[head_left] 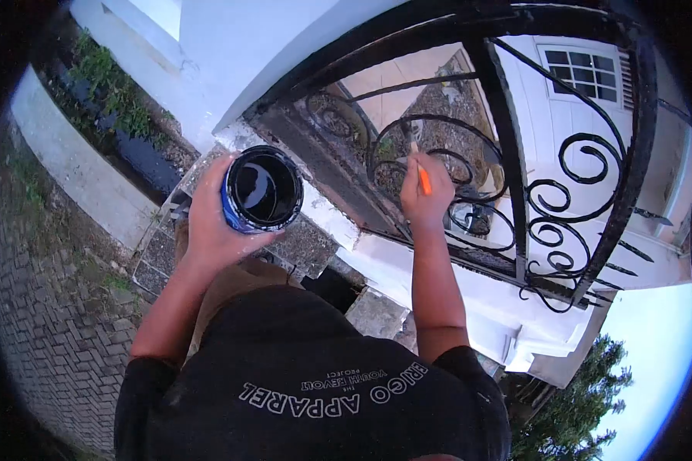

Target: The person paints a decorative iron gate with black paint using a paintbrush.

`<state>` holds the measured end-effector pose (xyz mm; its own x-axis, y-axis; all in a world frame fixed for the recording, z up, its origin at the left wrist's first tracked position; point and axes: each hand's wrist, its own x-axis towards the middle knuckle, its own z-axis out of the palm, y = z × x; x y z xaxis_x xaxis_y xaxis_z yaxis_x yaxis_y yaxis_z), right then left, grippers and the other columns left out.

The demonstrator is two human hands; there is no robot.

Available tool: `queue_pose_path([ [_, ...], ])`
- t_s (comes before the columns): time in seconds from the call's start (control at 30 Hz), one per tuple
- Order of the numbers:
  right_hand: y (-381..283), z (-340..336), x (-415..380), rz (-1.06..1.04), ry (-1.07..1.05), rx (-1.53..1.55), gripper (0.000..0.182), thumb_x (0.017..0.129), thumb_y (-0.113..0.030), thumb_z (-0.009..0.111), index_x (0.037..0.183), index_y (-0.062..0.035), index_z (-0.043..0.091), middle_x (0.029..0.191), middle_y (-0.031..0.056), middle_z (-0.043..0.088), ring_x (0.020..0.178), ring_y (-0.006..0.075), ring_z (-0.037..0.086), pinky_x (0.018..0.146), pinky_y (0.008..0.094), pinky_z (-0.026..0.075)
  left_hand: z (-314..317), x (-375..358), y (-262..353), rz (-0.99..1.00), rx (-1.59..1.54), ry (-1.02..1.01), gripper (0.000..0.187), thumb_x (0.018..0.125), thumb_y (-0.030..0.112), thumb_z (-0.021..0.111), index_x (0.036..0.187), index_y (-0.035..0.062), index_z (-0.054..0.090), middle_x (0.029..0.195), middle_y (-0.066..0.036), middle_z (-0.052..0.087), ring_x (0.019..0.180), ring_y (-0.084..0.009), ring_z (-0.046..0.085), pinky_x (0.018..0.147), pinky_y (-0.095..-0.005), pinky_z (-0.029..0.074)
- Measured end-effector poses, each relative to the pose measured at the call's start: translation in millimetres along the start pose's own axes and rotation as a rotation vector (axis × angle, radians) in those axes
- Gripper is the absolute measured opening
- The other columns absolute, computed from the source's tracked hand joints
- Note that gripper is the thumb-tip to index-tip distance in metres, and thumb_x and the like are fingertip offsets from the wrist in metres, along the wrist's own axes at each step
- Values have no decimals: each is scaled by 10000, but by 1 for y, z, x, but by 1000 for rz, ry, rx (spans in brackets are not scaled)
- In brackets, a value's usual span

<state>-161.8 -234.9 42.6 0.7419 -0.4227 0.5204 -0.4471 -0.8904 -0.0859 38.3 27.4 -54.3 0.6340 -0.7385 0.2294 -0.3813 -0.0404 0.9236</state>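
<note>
My left hand (214,223) is wrapped round a blue can (263,188), holding it upright from its left side and from below. Dark, glossy paint shows inside, and its rim is smeared black. My right hand (427,188) grips a paintbrush (425,178) by its orange handle. The brush's bristle end points up and away, close to a curled bar of the black wrought-iron gate (500,115); whether it touches the metal I cannot tell.
A white wall (246,54) stands behind the can. On the left run a water-filled ditch (142,157) with plants, a concrete edge (77,150) and block paving (61,330). Spiked bars (630,253) stick out at the gate's right. A white building with a window (584,73) stands beyond.
</note>
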Motion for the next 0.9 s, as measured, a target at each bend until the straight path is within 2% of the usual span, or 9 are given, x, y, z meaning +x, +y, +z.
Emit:
queue_pose_path([
  [0.13, 10, 17, 12, -23, -144, -107, 60, 832, -86, 670, 890, -72, 676, 823, 114, 669, 695, 293, 653, 594, 384, 530, 2, -5, 1, -43, -8, -20, 1086, 517, 334, 925, 1371, -19, 357, 1312, -209, 500, 1240, -303, 509, 1056, -417, 383],
  [0.23, 4, 2, 22, -28, 69, -276, 99, 832, -107, 672, 924, -71, 672, 828, 113, 673, 695, 307, 652, 603, 389, 535, 3, -9, -6, 0, -5, 34, 1099, 513, 330, 931, 1379, -16, 350, 1313, -209, 498, 1247, -314, 500, 1065, -423, 377],
  [0.37, 15, 8, 7, -125, 45, -216, 104, 833, -124, 671, 924, -73, 670, 812, 118, 671, 700, 306, 656, 622, 398, 536, 14, -22, -17, -61, -145, 68, 1116, 513, 290, 942, 1398, -13, 332, 1324, -204, 494, 1244, -309, 506, 1066, -420, 386],
  [0.47, 49, 24, -18, 169, 21, -342, 162, 840, -169, 662, 949, -57, 702, 894, 135, 705, 764, 288, 688, 698, 378, 551, 13, -27, -21, 22, -148, 108, 1132, 509, 277, 948, 1407, -12, 323, 1333, -203, 490, 1242, -296, 512, 1067, -419, 392],
  [0.5, 40, 16, -15, 472, 12, -130, 157, 839, -134, 667, 954, -38, 711, 916, 139, 712, 779, 269, 699, 716, 340, 551, 12, -28, -23, 20, -124, 104, 1140, 514, 296, 947, 1411, -13, 314, 1339, -207, 487, 1242, -300, 512, 1072, -423, 388],
  [0.53, 43, 23, -15, 467, 5, -118, 157, 839, -134, 667, 954, -38, 711, 916, 139, 712, 779, 269, 699, 716, 340, 551, 11, -28, -24, 12, -114, 111, 1140, 514, 296, 947, 1411, -13, 314, 1339, -207, 487, 1242, -300, 512, 1072, -423, 388],
  [0.67, 35, 22, -19, 96, 139, 8, 126, 845, -54, 682, 944, 24, 694, 870, 154, 705, 739, 207, 678, 688, 302, 537, 15, -21, -17, -45, -119, 102, 1035, 499, 267, 908, 1365, 34, 392, 1322, -176, 517, 1235, -349, 510, 1058, -431, 381],
  [0.77, 36, 28, -21, 571, 286, 295, 134, 859, -43, 676, 966, 39, 677, 858, 120, 695, 760, 165, 664, 692, 277, 537, 13, -21, -23, -48, -227, 85, 1047, 506, 284, 920, 1370, 30, 386, 1323, -179, 513, 1238, -348, 506, 1061, -428, 373],
  [0.9, 36, 32, -34, 322, 363, 336, 132, 905, -44, 613, 976, 60, 653, 900, 122, 676, 748, 173, 654, 704, 284, 545, 6, -15, -17, -14, -100, 44, 1054, 506, 308, 924, 1361, 15, 383, 1330, -185, 510, 1241, -354, 505, 1063, -434, 369],
])
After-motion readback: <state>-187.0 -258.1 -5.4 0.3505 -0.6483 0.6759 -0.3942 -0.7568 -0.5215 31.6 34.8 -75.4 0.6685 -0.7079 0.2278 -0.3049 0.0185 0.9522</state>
